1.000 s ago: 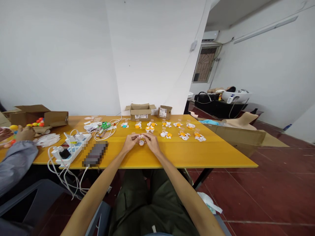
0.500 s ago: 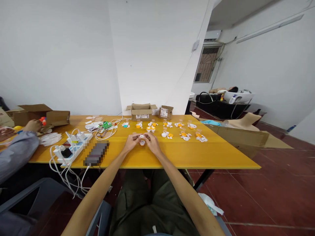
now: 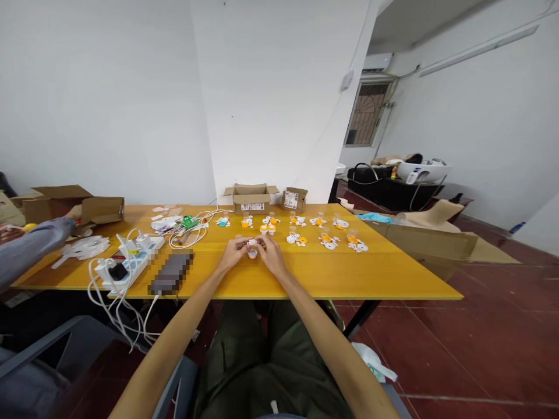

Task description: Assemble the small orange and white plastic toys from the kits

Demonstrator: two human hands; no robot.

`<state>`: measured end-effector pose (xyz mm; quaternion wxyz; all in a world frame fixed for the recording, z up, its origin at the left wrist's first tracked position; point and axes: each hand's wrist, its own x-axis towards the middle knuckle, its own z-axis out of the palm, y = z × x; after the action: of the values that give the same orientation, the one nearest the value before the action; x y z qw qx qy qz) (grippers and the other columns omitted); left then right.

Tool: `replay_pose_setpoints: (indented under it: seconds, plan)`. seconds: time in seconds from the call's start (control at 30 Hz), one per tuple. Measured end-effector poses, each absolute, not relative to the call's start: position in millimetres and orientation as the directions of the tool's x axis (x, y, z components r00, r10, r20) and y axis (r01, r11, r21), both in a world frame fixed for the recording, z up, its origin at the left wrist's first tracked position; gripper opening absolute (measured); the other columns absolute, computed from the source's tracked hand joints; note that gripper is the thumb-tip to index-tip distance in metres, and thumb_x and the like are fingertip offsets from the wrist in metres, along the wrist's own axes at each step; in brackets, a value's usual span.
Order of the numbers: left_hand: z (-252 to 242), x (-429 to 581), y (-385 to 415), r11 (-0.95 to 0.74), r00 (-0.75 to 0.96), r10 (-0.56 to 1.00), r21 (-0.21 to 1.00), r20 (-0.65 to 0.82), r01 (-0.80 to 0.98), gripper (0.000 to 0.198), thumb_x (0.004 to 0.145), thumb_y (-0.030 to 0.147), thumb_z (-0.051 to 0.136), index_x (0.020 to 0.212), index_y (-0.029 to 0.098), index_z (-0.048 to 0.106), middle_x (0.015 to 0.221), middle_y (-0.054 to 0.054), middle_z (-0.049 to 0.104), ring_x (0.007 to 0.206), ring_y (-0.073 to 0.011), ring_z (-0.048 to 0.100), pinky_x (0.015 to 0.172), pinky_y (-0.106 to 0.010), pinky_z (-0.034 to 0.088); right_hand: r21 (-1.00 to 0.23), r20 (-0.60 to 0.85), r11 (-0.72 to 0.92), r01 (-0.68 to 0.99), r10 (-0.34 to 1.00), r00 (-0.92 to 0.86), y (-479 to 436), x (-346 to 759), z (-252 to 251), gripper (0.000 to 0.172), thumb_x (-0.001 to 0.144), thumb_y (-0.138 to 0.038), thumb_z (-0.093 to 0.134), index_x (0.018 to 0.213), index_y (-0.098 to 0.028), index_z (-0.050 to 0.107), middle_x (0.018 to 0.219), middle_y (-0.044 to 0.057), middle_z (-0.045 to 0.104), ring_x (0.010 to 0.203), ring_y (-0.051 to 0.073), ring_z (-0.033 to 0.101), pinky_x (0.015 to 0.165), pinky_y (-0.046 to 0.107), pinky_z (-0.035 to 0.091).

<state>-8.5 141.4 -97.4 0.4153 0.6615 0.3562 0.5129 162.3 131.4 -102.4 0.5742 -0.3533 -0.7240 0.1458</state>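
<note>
My left hand [image 3: 233, 254] and my right hand [image 3: 271, 255] meet over the near middle of the table. Between them, the fingertips pinch a small white plastic part [image 3: 251, 242], too small to name more exactly. Just below it, a small clear cup [image 3: 252, 254] stands on the table, close to the fingers. Beyond my hands are small white jars with orange lids [image 3: 268, 229]. Sets of loose white discs [image 3: 331, 245], orange caps [image 3: 303, 240] and clear cups are spread behind and to the right.
An open cardboard box [image 3: 252, 201] and a smaller carton [image 3: 294, 199] stand at the back. To the left lie a power strip [image 3: 142, 259] with tangled cables, a blurred-out dark device [image 3: 172, 273] and a green circuit board [image 3: 190, 222]. A co-worker's sleeve [image 3: 39, 247] reaches toward another box [image 3: 102, 209].
The co-worker's arm at left has reached farther into the cardboard box, and the red-orange item it held is out of sight. My own hands stay almost where they were.
</note>
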Motion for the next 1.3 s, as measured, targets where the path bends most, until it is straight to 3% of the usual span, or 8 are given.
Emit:
replay_pose_setpoints:
  seconds: [0.53,0.87,1.3]
  plan:
    - [-92.3,-6.0,137.2,-0.409,0.236,0.891,0.911,0.389,0.042,0.044,0.072,0.042,0.082,0.108,0.017,0.078,0.096,-0.009,0.076,0.081,-0.0206,0.071,0.083,-0.037,0.059,-0.574,0.743,0.701,0.423,0.663,-0.091,131.2,162.3,-103.7,0.012,0.090,-0.024,0.051,0.088,-0.026,0.062,0.086,0.005,0.069,0.081,0.023,0.065,0.074,0.033,0.054]
    - [-91.3,-3.4,136.8,-0.435,0.238,0.881,0.897,0.408,0.075,0.040,0.073,0.040,0.080,0.105,0.017,0.079,0.103,-0.010,0.077,0.093,-0.0244,0.073,0.090,-0.039,0.059,-0.564,0.742,0.704,0.431,0.662,-0.109,130.2,163.7,-101.9,0.013,0.091,-0.024,0.051,0.089,-0.025,0.063,0.088,0.006,0.069,0.081,0.023,0.065,0.074,0.033,0.053]
    - [-93.2,-4.2,138.7,-0.416,0.221,0.895,0.904,0.388,0.096,0.035,0.074,0.036,0.079,0.103,0.017,0.079,0.096,-0.009,0.079,0.092,-0.0250,0.073,0.089,-0.040,0.059,-0.543,0.749,0.710,0.448,0.651,-0.125,126.4,164.0,-99.3,0.018,0.093,-0.023,0.051,0.091,-0.025,0.068,0.093,0.006,0.070,0.086,0.024,0.065,0.078,0.033,0.053]
